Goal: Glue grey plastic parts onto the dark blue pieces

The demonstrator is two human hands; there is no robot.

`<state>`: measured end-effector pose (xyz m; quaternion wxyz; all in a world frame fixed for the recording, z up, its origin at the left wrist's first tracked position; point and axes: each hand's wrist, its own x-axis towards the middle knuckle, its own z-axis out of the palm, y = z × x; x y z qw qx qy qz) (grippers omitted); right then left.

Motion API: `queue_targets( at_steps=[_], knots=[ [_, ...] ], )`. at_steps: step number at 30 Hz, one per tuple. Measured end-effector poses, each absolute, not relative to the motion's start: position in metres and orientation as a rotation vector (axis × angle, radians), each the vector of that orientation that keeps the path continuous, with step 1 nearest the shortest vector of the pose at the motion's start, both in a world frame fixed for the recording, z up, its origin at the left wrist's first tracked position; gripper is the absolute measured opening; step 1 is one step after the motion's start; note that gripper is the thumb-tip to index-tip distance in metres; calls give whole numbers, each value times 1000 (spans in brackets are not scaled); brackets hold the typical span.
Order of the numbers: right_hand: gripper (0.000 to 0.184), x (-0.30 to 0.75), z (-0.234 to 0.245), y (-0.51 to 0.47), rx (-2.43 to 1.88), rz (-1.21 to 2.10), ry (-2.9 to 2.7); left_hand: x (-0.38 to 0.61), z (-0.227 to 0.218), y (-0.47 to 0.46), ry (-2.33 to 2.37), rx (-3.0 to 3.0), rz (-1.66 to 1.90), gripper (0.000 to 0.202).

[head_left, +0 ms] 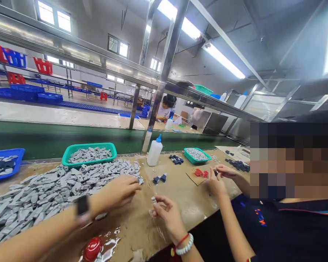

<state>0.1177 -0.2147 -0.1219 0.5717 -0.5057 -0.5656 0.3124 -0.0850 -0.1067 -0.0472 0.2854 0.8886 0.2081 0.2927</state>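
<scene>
My left hand (pixel 118 192), with a dark watch at the wrist, is over the right edge of a large pile of grey plastic pieces (pixel 51 193). Its fingers are bent loosely and slightly apart, and nothing shows between them. Lower right, my right hand (pixel 166 214) pinches a small light grey piece (pixel 153 199) between thumb and fingers; a beaded bracelet circles that wrist. Just beyond both hands lie a few dark navy pieces (pixel 159 178). Near the front edge, a glossy red round object (pixel 93 249) sits in a wet, shiny patch.
Behind the pile is a green basket (pixel 89 146) of grey pieces, beside a white bottle (pixel 154 152) with a blue cap. A blue tray (pixel 19 160) stands left. On the right, a co-worker's hands (pixel 218 180) work near red pieces (pixel 201 173) and another green basket (pixel 198 157).
</scene>
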Motion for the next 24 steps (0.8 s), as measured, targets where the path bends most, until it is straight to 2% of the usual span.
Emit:
queue_targets(
  at_steps=[2, 5, 7, 9, 13, 18, 20, 24],
  knots=[
    [47, 127, -128, -230, -1179, 772, -1176, -32, -58, -82, 430, 2606, 529, 19],
    [46, 136, -133, -244, -1059, 996, -806, 33, -72, -48, 416, 2776, 281, 17],
    [44, 137, -134, -250, -939, 1170, -507, 53, -77, -32, 444, 2821, 172, 17],
    [44, 133, -133, -253, -931, 1193, -438, 58, -79, -23, 501, 2826, 124, 18],
    [51, 108, -126, -261, -1118, 1025, -779, 49, -83, -19, 688, 2717, 136, 21],
    [24, 67, -114, -273, -1231, 605, -1472, 41, -82, -23, 896, 2408, 322, 22],
    [25, 56, -112, -276, -1247, 470, -1643, 36, -73, -29, 924, 2246, 432, 21],
    [22, 46, -112, -275, -1274, 481, -1764, 2, -35, -52, 883, 1841, 688, 25]
  ],
)
